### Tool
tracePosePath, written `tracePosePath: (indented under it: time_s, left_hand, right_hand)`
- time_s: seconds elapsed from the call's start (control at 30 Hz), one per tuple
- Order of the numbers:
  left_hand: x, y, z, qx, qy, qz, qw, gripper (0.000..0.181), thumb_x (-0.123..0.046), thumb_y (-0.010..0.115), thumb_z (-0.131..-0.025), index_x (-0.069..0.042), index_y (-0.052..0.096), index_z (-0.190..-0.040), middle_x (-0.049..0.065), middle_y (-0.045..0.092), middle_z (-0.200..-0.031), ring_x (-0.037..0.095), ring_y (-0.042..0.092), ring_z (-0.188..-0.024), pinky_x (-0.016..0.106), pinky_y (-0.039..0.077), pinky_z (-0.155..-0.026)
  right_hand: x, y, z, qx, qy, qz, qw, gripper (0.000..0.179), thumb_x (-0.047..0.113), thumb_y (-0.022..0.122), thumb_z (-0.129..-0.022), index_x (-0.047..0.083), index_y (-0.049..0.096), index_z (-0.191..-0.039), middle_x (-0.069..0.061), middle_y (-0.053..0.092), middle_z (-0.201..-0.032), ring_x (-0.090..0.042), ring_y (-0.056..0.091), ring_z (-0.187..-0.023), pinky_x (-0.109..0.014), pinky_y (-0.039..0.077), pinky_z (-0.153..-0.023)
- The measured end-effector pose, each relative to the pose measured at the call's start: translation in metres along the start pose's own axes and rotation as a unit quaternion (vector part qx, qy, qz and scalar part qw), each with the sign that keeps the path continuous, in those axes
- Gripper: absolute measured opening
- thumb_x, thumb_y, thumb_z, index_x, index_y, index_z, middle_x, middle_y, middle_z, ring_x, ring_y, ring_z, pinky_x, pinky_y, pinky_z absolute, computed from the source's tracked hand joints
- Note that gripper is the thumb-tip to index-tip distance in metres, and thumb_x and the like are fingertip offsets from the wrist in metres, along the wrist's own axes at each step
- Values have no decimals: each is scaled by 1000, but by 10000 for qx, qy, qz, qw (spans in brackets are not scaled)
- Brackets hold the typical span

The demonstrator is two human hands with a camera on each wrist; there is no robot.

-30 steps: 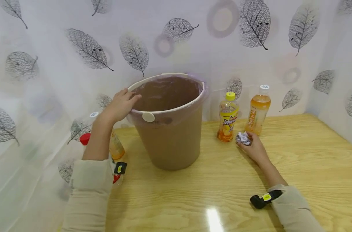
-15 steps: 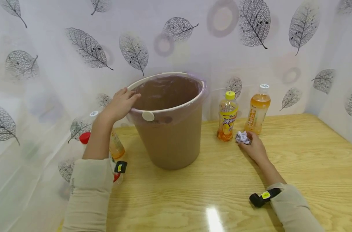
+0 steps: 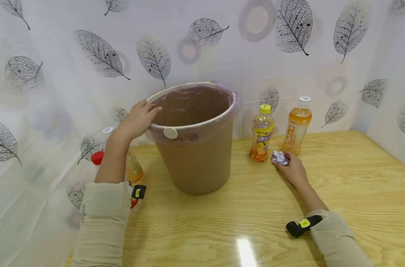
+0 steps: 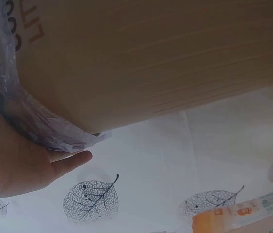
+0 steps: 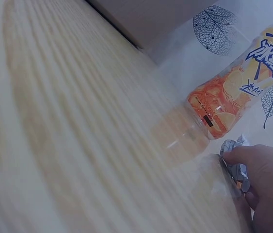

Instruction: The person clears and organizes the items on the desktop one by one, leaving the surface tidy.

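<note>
A brown trash can (image 3: 199, 159) with a cream rim and a thin purple liner (image 4: 44, 119) stands upright on the wooden table. My left hand (image 3: 137, 120) holds its left rim over the liner; in the left wrist view one finger sticks out along the outside, and the fingertips inside the can are partly hidden. On the right, my right hand (image 3: 293, 171) pinches a crumpled paper ball (image 3: 279, 158) between thumb and fingers, low at the table surface. Just behind it stand a yellow-capped iced tea bottle (image 3: 262, 135) and a white-capped bottle (image 3: 296, 129) with orange drink.
Left of the can, partly behind my left forearm, are a red-capped bottle (image 3: 97, 158) and an orange-labelled bottle (image 3: 134, 167). A leaf-printed curtain (image 3: 222, 63) hangs behind and beside the wooden table (image 3: 196, 226). Light glares on the table's front.
Almost nothing differs. My right hand stays on the paper ball and my left hand stays at the can's rim; the view shifts slightly.
</note>
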State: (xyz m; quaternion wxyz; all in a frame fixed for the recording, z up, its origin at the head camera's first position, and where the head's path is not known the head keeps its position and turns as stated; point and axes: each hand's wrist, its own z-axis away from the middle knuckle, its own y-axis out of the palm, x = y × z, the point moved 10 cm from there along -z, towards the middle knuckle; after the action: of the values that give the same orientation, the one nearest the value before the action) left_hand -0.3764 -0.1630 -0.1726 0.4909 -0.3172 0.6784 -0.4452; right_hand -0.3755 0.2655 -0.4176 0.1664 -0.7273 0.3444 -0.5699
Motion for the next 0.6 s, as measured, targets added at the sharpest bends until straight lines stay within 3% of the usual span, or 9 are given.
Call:
tracePosePath:
  time_s: [0.6]
  left_hand:
    - [0,0,0,-14,-13,-37,10000,61,-41,25,-98,4,34,-138,27,4,-148,40,-1,-135,54,3,-106]
  right_hand:
    - [-1,-1,1,37,109,-33,9999,53,10,64,-84,-14,41,-124,-36,48,-118,-48,44,-108,-56,34,-90]
